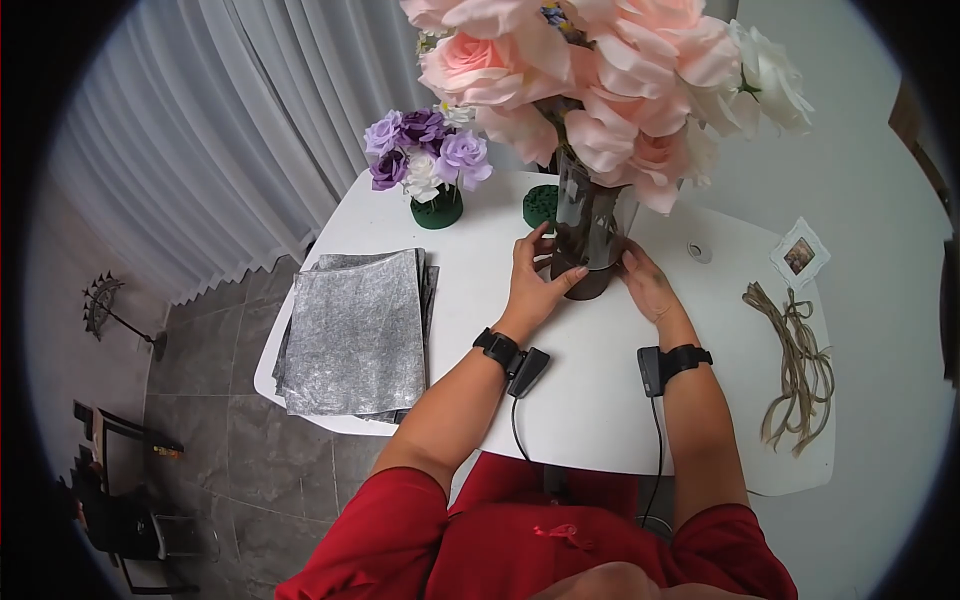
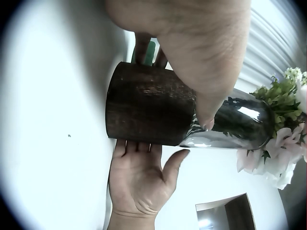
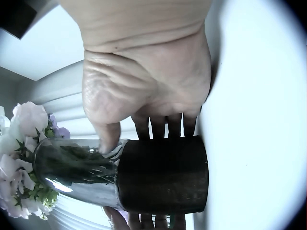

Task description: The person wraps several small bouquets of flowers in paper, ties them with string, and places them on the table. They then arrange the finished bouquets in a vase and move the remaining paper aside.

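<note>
A glass vase [image 1: 590, 232] with a dark brown lower part stands upright on the white table, holding large pink and white artificial roses [image 1: 640, 90]. My left hand [image 1: 537, 287] holds its left side, thumb toward me at the glass and fingers reaching to the far side. From the right, my right hand [image 1: 650, 285] holds the lower part, its fingers passing behind the vase in the left wrist view. The right thumb [image 3: 109, 139] lies near where glass meets the dark base. Parts of the fingers on both hands are hidden by the vase.
A round green foam block [image 1: 541, 205] is just behind the vase. Further left stands a purple and white rose arrangement [image 1: 430, 160] in green foam. Grey felt-like sheets [image 1: 355, 330] are stacked at left. Raffia-like strands [image 1: 795, 370] and a small white frame [image 1: 800, 252] lie at right.
</note>
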The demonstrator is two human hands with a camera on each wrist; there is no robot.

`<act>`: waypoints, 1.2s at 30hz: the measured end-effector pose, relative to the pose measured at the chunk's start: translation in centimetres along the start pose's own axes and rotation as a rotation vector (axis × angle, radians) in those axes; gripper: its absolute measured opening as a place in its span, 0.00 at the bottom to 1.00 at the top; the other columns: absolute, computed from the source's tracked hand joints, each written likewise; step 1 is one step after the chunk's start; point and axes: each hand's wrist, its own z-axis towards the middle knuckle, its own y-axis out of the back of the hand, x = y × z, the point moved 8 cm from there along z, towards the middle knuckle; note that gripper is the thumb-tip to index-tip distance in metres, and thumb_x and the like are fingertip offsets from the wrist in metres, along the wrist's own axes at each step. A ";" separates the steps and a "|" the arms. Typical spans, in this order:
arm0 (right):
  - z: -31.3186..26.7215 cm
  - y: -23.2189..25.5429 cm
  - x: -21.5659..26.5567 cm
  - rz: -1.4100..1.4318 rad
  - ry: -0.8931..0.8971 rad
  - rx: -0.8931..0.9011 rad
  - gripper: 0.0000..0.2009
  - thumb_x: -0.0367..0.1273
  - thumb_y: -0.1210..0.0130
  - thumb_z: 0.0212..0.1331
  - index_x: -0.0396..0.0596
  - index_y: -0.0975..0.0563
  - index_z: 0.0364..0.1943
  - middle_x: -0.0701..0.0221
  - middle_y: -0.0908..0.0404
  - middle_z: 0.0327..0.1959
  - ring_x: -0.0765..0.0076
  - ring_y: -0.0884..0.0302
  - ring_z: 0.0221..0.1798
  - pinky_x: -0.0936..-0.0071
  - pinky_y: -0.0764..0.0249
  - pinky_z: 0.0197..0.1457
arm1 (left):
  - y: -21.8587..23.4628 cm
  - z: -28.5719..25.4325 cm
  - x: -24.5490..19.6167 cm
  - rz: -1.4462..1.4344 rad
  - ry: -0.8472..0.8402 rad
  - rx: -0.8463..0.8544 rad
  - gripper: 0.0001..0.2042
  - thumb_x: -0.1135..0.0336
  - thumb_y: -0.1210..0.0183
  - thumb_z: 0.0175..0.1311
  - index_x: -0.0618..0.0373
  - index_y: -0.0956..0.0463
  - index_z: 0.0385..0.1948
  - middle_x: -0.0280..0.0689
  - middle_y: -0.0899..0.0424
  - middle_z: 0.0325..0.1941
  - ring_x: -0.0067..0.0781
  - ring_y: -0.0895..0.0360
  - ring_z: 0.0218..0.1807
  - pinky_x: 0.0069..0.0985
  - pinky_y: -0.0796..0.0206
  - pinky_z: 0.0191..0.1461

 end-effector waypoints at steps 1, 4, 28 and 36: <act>0.0 -0.3 0.0 -0.038 0.003 0.042 0.37 0.50 0.43 0.56 0.37 0.39 0.61 0.63 0.34 0.61 0.62 0.42 0.66 0.67 0.49 0.70 | 0.0 0.0 0.0 0.016 0.000 -0.001 0.43 0.57 0.29 0.48 0.62 0.46 0.64 0.44 0.37 0.58 0.38 0.34 0.60 0.35 0.36 0.62; -0.3 -0.8 0.4 -0.127 0.013 0.059 0.40 0.52 0.42 0.53 0.38 0.41 0.62 0.62 0.35 0.61 0.62 0.45 0.68 0.67 0.50 0.70 | -0.1 0.2 0.2 0.018 -0.014 0.013 0.44 0.56 0.29 0.48 0.63 0.46 0.64 0.45 0.38 0.57 0.39 0.34 0.59 0.34 0.36 0.62; -0.6 -2.3 0.3 -0.197 -0.060 0.130 0.45 0.48 0.30 0.36 0.39 0.39 0.60 0.60 0.31 0.55 0.60 0.34 0.59 0.67 0.38 0.63 | -1.9 -0.1 -0.2 -0.163 0.074 0.251 0.47 0.56 0.25 0.40 0.62 0.47 0.60 0.44 0.33 0.58 0.37 0.36 0.62 0.31 0.43 0.65; -0.6 -2.2 0.6 -0.284 -0.057 0.132 0.44 0.47 0.30 0.38 0.38 0.37 0.59 0.60 0.31 0.57 0.61 0.35 0.61 0.68 0.40 0.65 | -2.0 -0.3 0.3 -0.193 0.104 0.235 0.48 0.54 0.25 0.38 0.63 0.47 0.61 0.46 0.32 0.58 0.39 0.35 0.61 0.32 0.43 0.65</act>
